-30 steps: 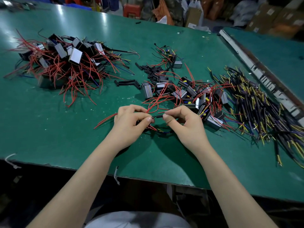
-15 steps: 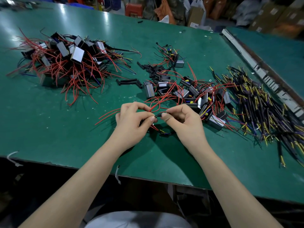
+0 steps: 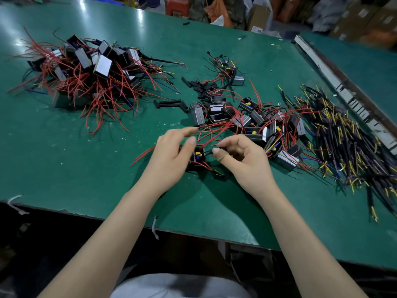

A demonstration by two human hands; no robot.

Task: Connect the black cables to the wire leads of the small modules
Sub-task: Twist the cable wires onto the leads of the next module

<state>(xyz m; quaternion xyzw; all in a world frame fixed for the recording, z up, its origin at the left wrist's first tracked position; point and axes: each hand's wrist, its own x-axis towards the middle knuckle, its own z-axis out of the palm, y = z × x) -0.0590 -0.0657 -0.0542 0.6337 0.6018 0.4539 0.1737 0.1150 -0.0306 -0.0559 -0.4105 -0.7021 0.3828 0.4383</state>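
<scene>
A small black module (image 3: 198,158) with yellow and blue parts and red wire leads lies on the green table (image 3: 64,160) between my hands. My left hand (image 3: 171,153) hovers over its left side with blurred, straightened fingers that hold nothing. My right hand (image 3: 245,160) pinches the end of a short black cable (image 3: 209,151) between thumb and forefinger, just right of the module. The cable runs toward the module; I cannot tell whether it is joined to a lead.
A big heap of modules with red leads (image 3: 90,72) lies far left. A second heap of modules (image 3: 253,123) sits just beyond my right hand. Black cables with yellow tips (image 3: 343,145) are spread at the right, loose black sleeves (image 3: 202,87) behind. A metal rail (image 3: 335,82) borders the right side.
My left hand has let go of the wire it pinched and spread its fingers, lifting slightly. My right hand keeps its pinch on the black cable.
</scene>
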